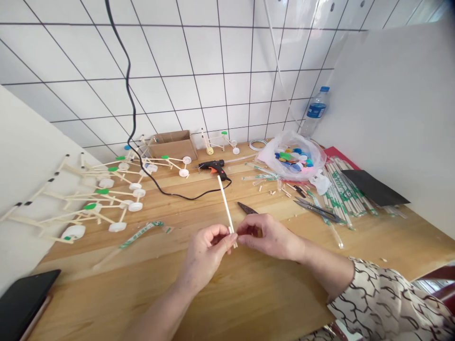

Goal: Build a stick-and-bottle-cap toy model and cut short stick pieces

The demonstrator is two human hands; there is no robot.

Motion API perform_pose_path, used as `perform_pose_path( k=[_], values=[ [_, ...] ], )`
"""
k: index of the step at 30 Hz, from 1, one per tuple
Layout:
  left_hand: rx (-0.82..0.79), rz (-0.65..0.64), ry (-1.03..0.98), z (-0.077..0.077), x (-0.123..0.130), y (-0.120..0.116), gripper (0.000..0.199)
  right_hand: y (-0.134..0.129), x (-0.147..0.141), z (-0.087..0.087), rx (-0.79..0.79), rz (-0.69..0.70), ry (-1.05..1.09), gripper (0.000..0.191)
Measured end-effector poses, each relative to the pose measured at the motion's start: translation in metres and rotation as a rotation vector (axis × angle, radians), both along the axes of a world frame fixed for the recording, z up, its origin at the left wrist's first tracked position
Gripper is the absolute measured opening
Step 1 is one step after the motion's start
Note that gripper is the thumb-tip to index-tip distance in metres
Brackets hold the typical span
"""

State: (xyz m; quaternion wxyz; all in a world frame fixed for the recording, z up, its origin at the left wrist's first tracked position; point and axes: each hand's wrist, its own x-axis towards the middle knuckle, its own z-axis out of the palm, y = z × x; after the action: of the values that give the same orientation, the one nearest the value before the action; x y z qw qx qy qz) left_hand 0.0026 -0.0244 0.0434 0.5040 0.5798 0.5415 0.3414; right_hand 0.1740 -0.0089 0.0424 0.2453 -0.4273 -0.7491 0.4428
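A pale wooden chopstick stands tilted up from my left hand, whose thumb and fingers pinch its lower end. Alongside that end a shorter stick piece shows in the same pinch. My right hand is closed just to the right, its thumb and fingertips close to the stick ends; what they hold, if anything, is hidden. A dark pointed tool shows behind the right hand, its rear part covered. Farther back lies a black glue gun with an orange trigger.
Several stick models with white caps line the left side. A cardboard box stands at the wall. On the right are a bag of bottle caps, wrapped chopsticks, thread snips and a water bottle. A black cable hangs down.
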Motion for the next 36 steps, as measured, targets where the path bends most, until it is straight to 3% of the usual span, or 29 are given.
perform_pose_path(
  k=[3, 8, 15, 24, 28, 36],
  values=[
    [-0.008, -0.018, 0.040, 0.003, 0.002, -0.001, 0.024, 0.002, 0.000, -0.002, -0.127, -0.033, 0.109, 0.016],
    [-0.005, -0.044, 0.107, 0.004, 0.005, -0.004, 0.025, 0.001, -0.002, -0.004, -0.199, -0.077, 0.209, 0.015],
    [0.105, -0.055, 0.195, -0.001, 0.009, -0.008, 0.022, -0.005, -0.009, -0.011, -0.151, -0.168, 0.135, 0.009],
    [0.162, -0.061, 0.234, -0.011, 0.009, -0.008, 0.019, -0.009, -0.013, -0.006, -0.044, -0.239, 0.018, 0.010],
    [0.027, -0.023, 0.085, -0.007, 0.004, -0.002, 0.022, -0.007, -0.010, 0.000, -0.037, -0.198, 0.036, 0.007],
    [-0.240, 0.196, -0.586, -0.008, -0.005, 0.010, 0.016, -0.002, -0.002, 0.000, 0.065, -0.178, -0.071, 0.009]
  ],
)
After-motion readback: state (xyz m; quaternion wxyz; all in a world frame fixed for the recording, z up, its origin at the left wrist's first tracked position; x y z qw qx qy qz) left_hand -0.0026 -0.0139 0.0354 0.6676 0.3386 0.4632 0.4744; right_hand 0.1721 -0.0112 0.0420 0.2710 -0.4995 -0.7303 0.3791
